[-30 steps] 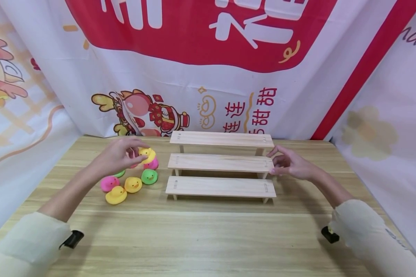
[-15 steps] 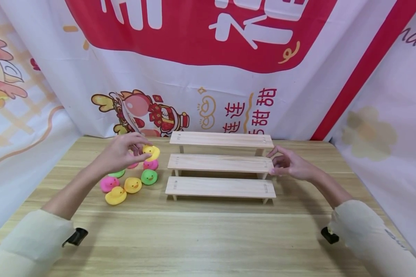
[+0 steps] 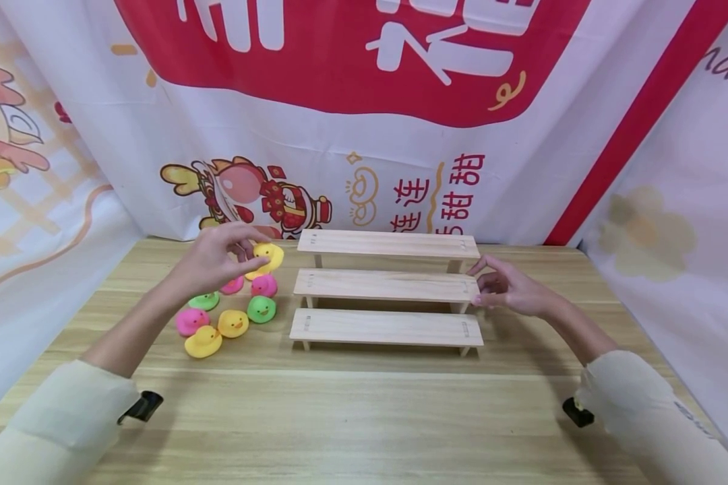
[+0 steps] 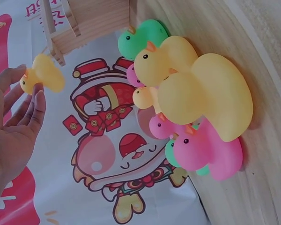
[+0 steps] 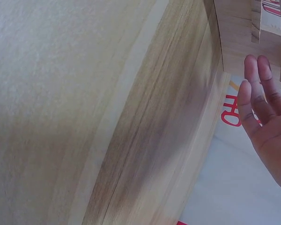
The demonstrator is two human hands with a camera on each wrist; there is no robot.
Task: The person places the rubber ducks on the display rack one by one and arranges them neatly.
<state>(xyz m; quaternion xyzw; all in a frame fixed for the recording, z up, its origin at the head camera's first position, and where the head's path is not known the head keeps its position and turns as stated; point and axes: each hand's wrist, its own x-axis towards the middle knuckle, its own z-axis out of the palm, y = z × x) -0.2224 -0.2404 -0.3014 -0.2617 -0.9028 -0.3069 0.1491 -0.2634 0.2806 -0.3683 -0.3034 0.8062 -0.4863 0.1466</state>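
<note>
My left hand (image 3: 218, 259) pinches a yellow rubber duck (image 3: 270, 254) between thumb and fingers, raised above the other ducks and left of the wooden three-tier rack (image 3: 385, 326). The left wrist view shows the held duck (image 4: 49, 75) at the fingertips, apart from the group. At the rack's right end, my right hand (image 3: 512, 288) holds the end of the middle tier with thumb and index finger. Its other fingers (image 5: 267, 82) stretch alongside the rack's end in the right wrist view. All three tiers are bare.
Several rubber ducks sit on the table left of the rack, among them a green duck (image 3: 261, 309), a pink duck (image 3: 192, 322) and a yellow duck (image 3: 203, 342). A printed cloth (image 3: 352, 135) hangs behind the table (image 3: 364, 417).
My left hand has lifted the yellow duck and moved it slightly up and to the right, uncovering more of the ducks below. The right hand and rack have stayed put.
</note>
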